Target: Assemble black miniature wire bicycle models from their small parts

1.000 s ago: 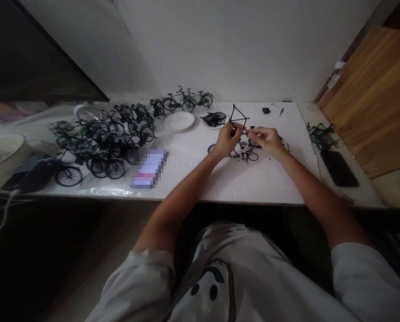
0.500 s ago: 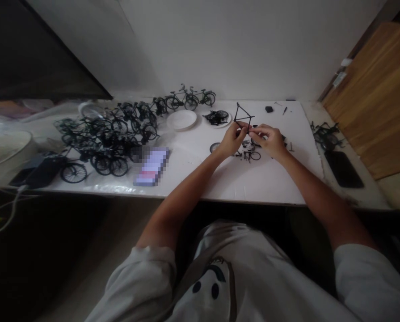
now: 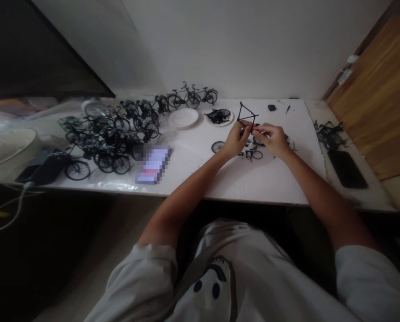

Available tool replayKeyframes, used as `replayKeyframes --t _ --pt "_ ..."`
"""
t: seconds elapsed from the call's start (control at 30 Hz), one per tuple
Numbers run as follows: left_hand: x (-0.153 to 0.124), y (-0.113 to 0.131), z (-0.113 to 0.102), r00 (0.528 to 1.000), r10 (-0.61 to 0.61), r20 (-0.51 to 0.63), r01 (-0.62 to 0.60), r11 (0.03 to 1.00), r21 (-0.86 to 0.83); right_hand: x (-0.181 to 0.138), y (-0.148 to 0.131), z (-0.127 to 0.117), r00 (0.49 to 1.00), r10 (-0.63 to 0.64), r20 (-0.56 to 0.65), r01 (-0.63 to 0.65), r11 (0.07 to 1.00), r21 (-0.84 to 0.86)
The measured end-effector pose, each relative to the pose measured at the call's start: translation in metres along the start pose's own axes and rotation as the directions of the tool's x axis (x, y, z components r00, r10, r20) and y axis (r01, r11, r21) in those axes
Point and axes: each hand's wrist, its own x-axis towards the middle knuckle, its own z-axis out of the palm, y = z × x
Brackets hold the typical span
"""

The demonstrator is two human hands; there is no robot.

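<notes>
A black miniature bicycle frame [image 3: 247, 117] is held up above the white board, its thin tubes forming an open angular shape. My left hand [image 3: 236, 141] is closed, thumb and fingers pinching the lower part of this frame. From the other side, my right hand [image 3: 273, 139] pinches at the frame's bottom corner; whether a tiny part is also between those fingertips is hidden. Beneath the hands lie loose bicycle parts, among them a small wheel [image 3: 217, 146] at the left and a thin black ring [image 3: 257, 154] nearer me. My hands partly cover these parts.
Many assembled miniature bicycles [image 3: 112, 143] crowd the left side. Behind are a white plate [image 3: 183, 118] and a dish holding black parts [image 3: 219, 116]. A lit phone [image 3: 153, 164] lies left of my arm, a dark phone [image 3: 347, 169] at right. A screwdriver-like tool [image 3: 288, 109] lies far back.
The whole view has shifted slightly. Both hands keep their pinch on the bicycle frame, which stays in nearly the same pose.
</notes>
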Motion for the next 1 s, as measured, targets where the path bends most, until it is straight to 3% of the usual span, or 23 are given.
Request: replayKeyframes --t 0.17,0.33,0.53,0.77,1.0 --pt "0.002 -0.001 -0.003 0.998 -0.006 -0.055 0.012 0.994 0.112 0.004 0.016 -0.009 0.996 -0.08 0.05 0.088 0.98 -0.18" --pt "0.008 -0.003 -0.008 0.982 -0.137 -0.133 0.142 0.99 0.023 0.004 0.031 -0.012 0.985 -0.074 0.159 0.125 0.934 -0.335" --pt "0.011 -0.01 -0.007 0.968 -0.167 -0.189 0.167 0.986 -0.016 0.001 0.04 -0.009 0.957 -0.078 0.278 0.172 0.927 -0.332" --pt "0.011 -0.017 -0.008 0.966 -0.198 -0.167 0.199 0.98 -0.012 -0.005 0.044 0.0 0.918 0.031 0.395 0.123 0.925 -0.359" --pt "0.013 -0.022 -0.005 0.95 -0.248 -0.188 0.231 0.967 -0.11 -0.003 0.048 0.006 0.915 -0.013 0.404 0.159 0.931 -0.33"
